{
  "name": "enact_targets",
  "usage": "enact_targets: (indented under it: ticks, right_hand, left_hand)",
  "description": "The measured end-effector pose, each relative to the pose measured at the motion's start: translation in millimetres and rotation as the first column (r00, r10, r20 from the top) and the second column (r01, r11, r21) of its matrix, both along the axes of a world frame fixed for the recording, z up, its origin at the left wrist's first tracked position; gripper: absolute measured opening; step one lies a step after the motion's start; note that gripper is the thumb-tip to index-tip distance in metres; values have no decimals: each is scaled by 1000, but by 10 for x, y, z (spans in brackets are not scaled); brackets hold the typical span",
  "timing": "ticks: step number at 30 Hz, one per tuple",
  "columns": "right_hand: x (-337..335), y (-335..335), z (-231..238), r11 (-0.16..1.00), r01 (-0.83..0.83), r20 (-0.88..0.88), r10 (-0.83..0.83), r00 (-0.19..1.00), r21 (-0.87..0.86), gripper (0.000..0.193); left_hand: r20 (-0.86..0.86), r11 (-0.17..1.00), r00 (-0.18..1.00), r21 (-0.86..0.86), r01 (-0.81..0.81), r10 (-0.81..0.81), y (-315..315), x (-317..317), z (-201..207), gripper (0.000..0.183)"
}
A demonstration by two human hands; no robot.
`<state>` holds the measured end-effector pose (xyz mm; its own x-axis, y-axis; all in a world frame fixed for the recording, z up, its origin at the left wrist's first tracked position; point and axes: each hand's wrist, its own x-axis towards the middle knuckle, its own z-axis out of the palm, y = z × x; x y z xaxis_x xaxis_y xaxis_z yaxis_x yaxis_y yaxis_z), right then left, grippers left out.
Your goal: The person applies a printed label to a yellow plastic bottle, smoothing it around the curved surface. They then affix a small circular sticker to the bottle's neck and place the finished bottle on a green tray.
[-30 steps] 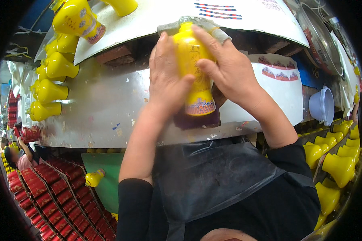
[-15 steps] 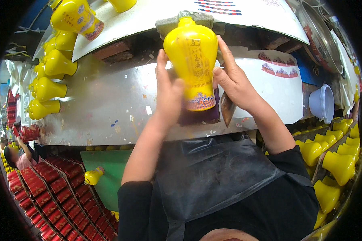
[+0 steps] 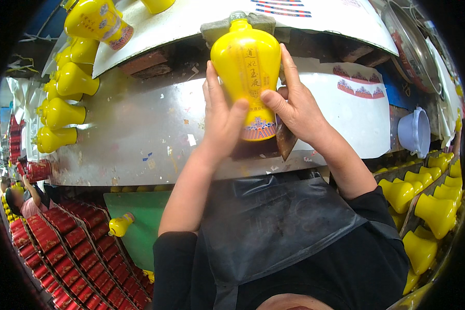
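Both hands are clamped round the yellow bottle (image 3: 245,62), left hand (image 3: 221,111) and right hand (image 3: 300,106) on its sides, thumbs on its lower front. Even palm pressure should keep it from rolling, with fingers clear of the brown pointed piece (image 3: 284,143) beside its base; right of it, a white sheet (image 3: 354,126) lies on the tabletop (image 3: 124,129).

The hands (image 3: 223,118) (image 3: 300,111) partly hide the yellow bottle (image 3: 246,62) (lower sides).
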<state>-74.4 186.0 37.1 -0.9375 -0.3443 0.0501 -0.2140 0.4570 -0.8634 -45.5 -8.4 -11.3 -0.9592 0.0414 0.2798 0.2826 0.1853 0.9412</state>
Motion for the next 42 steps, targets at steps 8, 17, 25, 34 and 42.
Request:
enact_targets:
  ticks: [8,17,25,34,42]
  right_hand:
    - [17,25,58,1000,-6,65,6,998,13,96]
    - [25,39,35,1000,3,77,-4,997,12,94]
    - [-259,49,399,993,75,85,-67,994,-91,78]
    - [-419,-181,583,983,160,-151,-145,978,91,62]
    - [-410,-185,521,985,157,-161,-144,976,72,59]
  left_hand:
    - [28,998,998,41,48,-49,-42,14,-12,95]
    - [36,997,997,29,65,-66,-72,18,6,98]
    - [28,943,987,293,-158,156,-42,-348,411,78]
    - [22,945,972,229,-232,233,165,-698,423,30]
    - [-8,962,983,208,-179,185,136,-683,385,27]
